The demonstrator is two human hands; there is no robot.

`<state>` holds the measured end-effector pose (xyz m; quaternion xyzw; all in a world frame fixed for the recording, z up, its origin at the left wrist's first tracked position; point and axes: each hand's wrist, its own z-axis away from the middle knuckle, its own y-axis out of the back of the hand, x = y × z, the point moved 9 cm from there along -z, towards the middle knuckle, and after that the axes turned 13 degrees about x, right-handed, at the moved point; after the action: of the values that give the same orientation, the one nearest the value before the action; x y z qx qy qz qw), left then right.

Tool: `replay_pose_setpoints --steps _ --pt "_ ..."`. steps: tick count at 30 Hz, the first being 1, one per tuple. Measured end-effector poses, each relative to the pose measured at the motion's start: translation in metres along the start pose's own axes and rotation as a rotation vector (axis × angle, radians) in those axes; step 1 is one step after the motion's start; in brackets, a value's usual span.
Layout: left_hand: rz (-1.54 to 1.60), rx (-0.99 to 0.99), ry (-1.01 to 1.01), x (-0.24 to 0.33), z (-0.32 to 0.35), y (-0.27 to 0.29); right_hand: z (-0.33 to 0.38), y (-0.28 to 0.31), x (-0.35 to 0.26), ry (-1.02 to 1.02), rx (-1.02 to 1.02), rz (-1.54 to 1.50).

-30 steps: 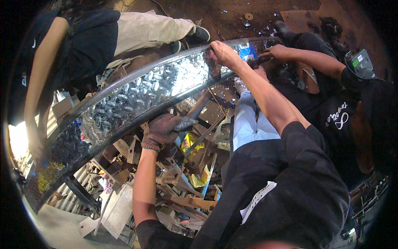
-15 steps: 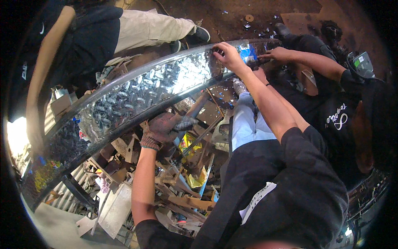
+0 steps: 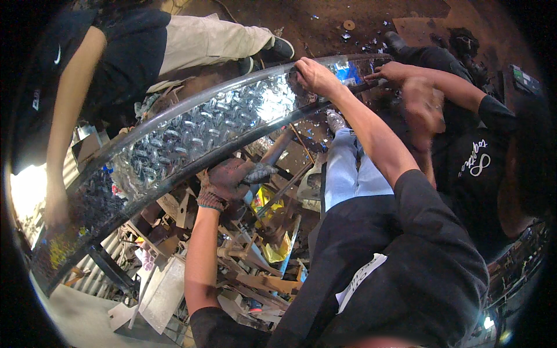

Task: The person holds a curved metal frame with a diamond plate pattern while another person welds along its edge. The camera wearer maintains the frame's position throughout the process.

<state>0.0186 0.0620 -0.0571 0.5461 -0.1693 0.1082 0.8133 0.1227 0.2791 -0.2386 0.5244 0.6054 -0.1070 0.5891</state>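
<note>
1. The long panel (image 3: 214, 122) slants across the view from lower left to upper right, with a dark rail (image 3: 232, 149) along its near side. Its silvery face shows oval shapes; whether these are raised or loose cannot be told.
2. The person's right hand (image 3: 315, 77), bare, is at the panel's far edge, toward the upper-right end. Its fingers bend over and touch that edge; how tightly they close, and whether they pinch anything, cannot be told.
3. The person's left hand (image 3: 227, 178) wears a dark, soiled work glove and lies just below the near rail. The fingers point rightward, partly folded; the grip is unclear. A bluish-grey bar (image 3: 277, 146) runs up and right beside them, and whether they have hold of it cannot be told.
4. A blue patch (image 3: 348, 72) lies on the panel, right of the right hand.
5. At the panel's right end is a co-worker's hand (image 3: 394, 71); a second, blurred hand (image 3: 422, 105) hangs nearby.
6. On the left, another co-worker in beige trousers (image 3: 212, 43) reaches toward the panel's lower end.
7. Beneath the near rail lies a scrap pile (image 3: 249, 255) with a yellow wrapper (image 3: 278, 249).
</note>
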Motion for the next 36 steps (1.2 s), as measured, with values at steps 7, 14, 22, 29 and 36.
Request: replay_pose_setpoints --steps 7,14,22,29,36 --pt "0.014 0.052 -0.032 0.005 -0.003 0.005 0.012 0.014 0.02 -0.267 0.12 -0.151" --pt "-0.052 0.023 -0.025 0.005 -0.002 0.004 0.013 0.017 0.013 -0.29 0.118 -0.207" --pt "-0.089 0.055 -0.054 0.005 -0.002 0.005 0.001 0.019 -0.003 -0.074 0.088 -0.056" --pt "-0.031 0.011 -0.06 -0.001 0.001 -0.002 -0.004 0.017 0.005 -0.161 0.109 -0.033" --pt "0.015 0.004 -0.019 0.0 0.0 -0.001 0.0 0.02 0.016 -0.323 0.087 -0.111"
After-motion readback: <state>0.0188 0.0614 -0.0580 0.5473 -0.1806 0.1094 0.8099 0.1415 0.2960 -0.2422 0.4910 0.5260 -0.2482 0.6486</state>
